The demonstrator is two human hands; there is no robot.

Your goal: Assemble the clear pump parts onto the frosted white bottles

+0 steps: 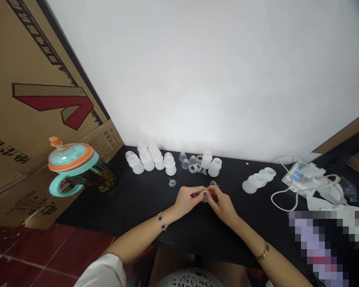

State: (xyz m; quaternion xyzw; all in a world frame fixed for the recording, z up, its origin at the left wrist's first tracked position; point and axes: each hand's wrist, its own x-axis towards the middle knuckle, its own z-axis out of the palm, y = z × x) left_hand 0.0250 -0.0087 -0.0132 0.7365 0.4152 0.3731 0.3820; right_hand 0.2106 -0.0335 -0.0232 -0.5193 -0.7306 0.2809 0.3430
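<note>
Fingers point(198, 189) of the left hand point(184, 201) and right hand point(226, 207) pinch a small translucent piece point(205, 195) between them, over the black tabletop point(131, 205). Clear-topped white bottles point(148, 163) stand behind, to the left. Chinese characters point(36, 30) mark the cardboard box point(24, 63), too slanted to read surely; block letters on the shirt point(179, 278) are partly cut off.

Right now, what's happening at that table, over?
Left hand, right hand: both on one small translucent part. White bottles beyond. Possible obstruction: another clear piece close behind.
</note>
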